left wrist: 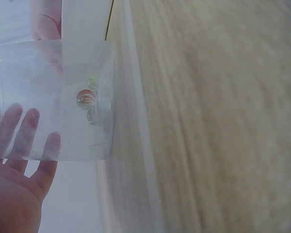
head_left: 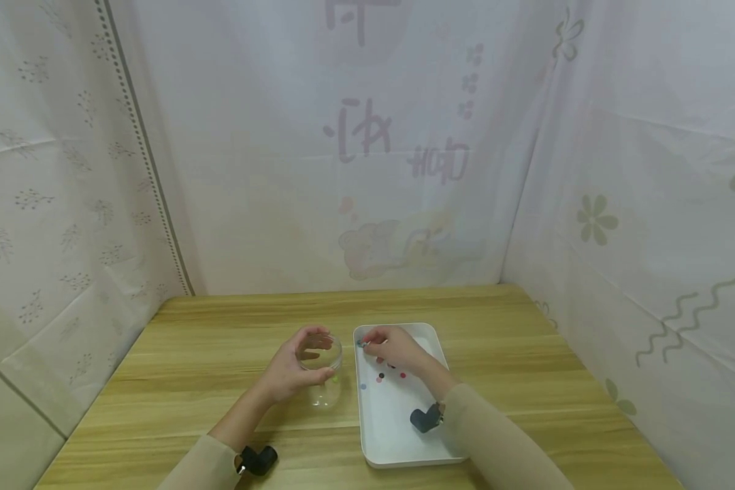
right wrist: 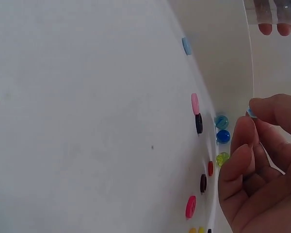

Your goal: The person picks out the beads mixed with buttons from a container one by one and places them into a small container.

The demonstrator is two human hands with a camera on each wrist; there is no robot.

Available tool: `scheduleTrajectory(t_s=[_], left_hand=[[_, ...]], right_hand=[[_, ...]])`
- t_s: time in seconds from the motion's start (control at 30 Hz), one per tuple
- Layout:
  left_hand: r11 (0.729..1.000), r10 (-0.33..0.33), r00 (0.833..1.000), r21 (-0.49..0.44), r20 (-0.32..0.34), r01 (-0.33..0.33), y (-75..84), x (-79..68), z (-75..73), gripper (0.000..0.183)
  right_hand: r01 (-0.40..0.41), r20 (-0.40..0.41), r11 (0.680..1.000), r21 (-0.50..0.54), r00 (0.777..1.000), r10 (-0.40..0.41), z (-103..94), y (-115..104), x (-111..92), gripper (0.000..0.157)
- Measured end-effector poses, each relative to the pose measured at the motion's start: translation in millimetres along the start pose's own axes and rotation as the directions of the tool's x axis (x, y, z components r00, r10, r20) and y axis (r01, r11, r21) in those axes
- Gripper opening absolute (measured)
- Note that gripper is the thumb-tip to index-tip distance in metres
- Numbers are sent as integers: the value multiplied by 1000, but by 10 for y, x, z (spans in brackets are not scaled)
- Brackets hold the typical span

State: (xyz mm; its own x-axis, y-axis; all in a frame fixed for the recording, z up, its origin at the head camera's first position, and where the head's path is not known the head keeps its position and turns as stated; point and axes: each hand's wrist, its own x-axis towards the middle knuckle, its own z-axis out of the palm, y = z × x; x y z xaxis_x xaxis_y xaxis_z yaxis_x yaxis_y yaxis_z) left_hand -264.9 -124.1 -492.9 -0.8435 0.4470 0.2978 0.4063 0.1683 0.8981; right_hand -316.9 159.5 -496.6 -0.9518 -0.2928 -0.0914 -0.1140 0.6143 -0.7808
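Note:
My left hand [head_left: 289,369] grips a clear jar [head_left: 325,389] near its rim, thumb and fingers round either side. Low inside the jar are a few marbles [left wrist: 86,99], one with red streaks and one greenish. Over the far left part of a white tray [head_left: 384,432], my right hand [head_left: 395,346] pinches a small light-blue marble [right wrist: 252,113] between thumb and finger, mostly covered by them. Close beneath those fingers, along the tray wall, are a teal marble [right wrist: 221,122], a dark blue marble [right wrist: 223,136] and a yellow-green marble [right wrist: 223,159].
Several buttons are scattered in the tray, among them a pink button [right wrist: 195,103], a black button [right wrist: 199,124], a light-blue button [right wrist: 186,46] and a red button [right wrist: 190,207]. Jar and tray stand side by side on a wooden table [head_left: 220,354], with patterned curtains [head_left: 269,170] around it.

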Motion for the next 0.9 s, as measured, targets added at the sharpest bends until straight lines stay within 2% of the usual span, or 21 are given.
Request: scheduleTrajectory(t_s=[0.27, 0.57, 0.9], left_hand=[[1000, -4, 1000, -3, 3, 4, 4, -6, 0, 70], [1000, -13, 1000, -6, 1, 13, 11, -6, -2, 71], [1000, -4, 1000, -1, 3, 4, 12, 0, -6, 73]], right_hand=[[20, -17, 998, 52, 1000, -19, -17, 19, -26, 22], [21, -42, 985, 170, 999, -14, -66, -31, -59, 22], [51, -33, 981, 188, 998, -45, -142, -157, -143, 27]])
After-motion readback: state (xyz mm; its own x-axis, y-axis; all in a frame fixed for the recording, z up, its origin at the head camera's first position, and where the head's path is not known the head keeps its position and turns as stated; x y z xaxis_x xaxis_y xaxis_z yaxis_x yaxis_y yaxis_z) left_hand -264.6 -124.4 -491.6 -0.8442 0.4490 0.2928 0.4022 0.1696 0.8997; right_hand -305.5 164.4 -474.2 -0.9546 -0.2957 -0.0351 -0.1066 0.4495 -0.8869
